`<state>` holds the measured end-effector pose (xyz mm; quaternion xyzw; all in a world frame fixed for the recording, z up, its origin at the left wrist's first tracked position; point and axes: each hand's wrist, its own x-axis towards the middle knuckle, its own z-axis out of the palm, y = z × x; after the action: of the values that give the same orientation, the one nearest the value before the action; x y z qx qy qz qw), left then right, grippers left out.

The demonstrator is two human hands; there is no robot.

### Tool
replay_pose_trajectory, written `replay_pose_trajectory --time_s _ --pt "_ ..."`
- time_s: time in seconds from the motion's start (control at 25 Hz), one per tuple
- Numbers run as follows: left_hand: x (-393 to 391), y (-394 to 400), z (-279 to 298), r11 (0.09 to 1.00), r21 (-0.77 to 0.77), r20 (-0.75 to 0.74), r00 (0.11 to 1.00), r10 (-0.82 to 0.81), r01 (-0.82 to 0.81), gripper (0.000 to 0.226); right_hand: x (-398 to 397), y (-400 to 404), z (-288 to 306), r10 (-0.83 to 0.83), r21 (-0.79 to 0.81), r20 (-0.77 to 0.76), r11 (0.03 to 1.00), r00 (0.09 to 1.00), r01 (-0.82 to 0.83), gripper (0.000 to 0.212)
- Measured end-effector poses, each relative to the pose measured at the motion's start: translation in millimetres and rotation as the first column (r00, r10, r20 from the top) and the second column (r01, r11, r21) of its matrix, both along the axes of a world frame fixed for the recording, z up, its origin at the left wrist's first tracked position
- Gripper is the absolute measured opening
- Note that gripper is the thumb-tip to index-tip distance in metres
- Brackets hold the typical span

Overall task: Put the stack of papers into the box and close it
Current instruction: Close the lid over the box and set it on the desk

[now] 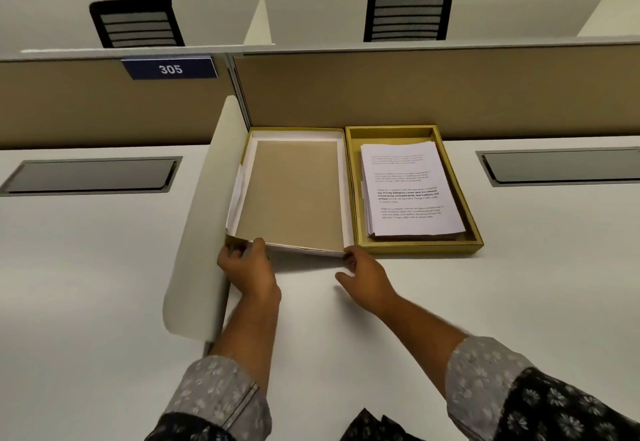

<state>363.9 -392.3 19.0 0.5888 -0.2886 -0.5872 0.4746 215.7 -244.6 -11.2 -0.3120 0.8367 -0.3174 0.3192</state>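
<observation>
A gold box [474, 222] lies on the white desk, and the stack of printed papers [408, 191] rests inside it. To its left the lid [294, 194] lies upside down, its brown inside with white walls facing up. The lid's near edge is lifted slightly off the desk. My left hand [247, 262] grips the lid's near left corner. My right hand [363, 274] holds the lid's near right corner, fingers under the edge.
A cream rounded divider [204, 232] stands right against the lid's left side. A tan partition wall [381, 90] runs behind the box. Grey cable hatches [90, 175] [561, 166] are set into the desk on either side. Two black chairs stand beyond the partition.
</observation>
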Motion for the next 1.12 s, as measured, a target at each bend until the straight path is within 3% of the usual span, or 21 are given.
replay_pose_trajectory --time_s 0.12,0.2,0.36,0.44,0.56,0.6,0.72,0.8,0.88,0.96,1.04,1.12 --pt "-2 2 24 0.992 -0.114 -0.056 0.997 -0.051 0.044 0.046 2 -1 15 -0.057 -0.04 0.155 0.997 0.986 0.064 0.049" --pt "-12 10 47 0.956 -0.259 0.012 0.991 -0.136 0.134 0.051 2 -1 34 -0.094 -0.092 0.192 0.989 0.977 0.113 0.042" --pt "-35 38 72 0.736 -0.486 0.388 0.871 -0.302 0.472 0.068 3 -4 91 -0.23 -0.336 0.281 0.886 0.932 0.32 0.029" --pt "-53 53 73 0.587 -0.532 0.522 0.783 -0.34 0.61 0.07 -5 -5 118 -0.27 -0.409 0.383 0.808 0.884 0.424 0.036" --pt "-100 102 79 0.348 -0.538 0.679 0.64 -0.361 0.767 0.063 -50 37 153 -0.347 -0.442 0.542 0.657 0.765 0.611 0.053" --pt "-106 107 74 0.313 -0.506 0.731 0.592 -0.34 0.804 0.061 -56 41 155 -0.357 -0.423 0.574 0.641 0.737 0.64 0.056" --pt "-121 124 57 0.271 -0.45 0.82 0.514 -0.252 0.851 0.059 -71 56 145 -0.455 -0.345 0.52 0.661 0.722 0.666 0.057" --pt "-134 135 48 0.187 -0.411 0.871 0.445 -0.209 0.892 0.059 -84 73 133 -0.508 -0.313 0.475 0.665 0.718 0.678 0.054" --pt "-143 144 38 0.109 -0.335 0.898 0.352 -0.265 0.936 0.063 -103 93 117 -0.532 -0.287 0.46 0.669 0.711 0.686 0.051" --pt "-141 143 24 0.146 -0.272 0.857 0.308 -0.413 0.951 0.072 -124 115 100 -0.552 -0.254 0.448 0.676 0.703 0.692 0.048" --pt "-127 135 5 0.381 -0.218 0.77 0.398 -0.499 0.899 0.073 -145 136 82 -0.555 -0.242 0.437 0.686 0.708 0.687 0.043" --pt "-111 126 -11 0.613 -0.092 0.748 0.46 -0.478 0.785 0.068 -161 155 68 -0.535 -0.219 0.442 0.715 0.721 0.664 0.04"
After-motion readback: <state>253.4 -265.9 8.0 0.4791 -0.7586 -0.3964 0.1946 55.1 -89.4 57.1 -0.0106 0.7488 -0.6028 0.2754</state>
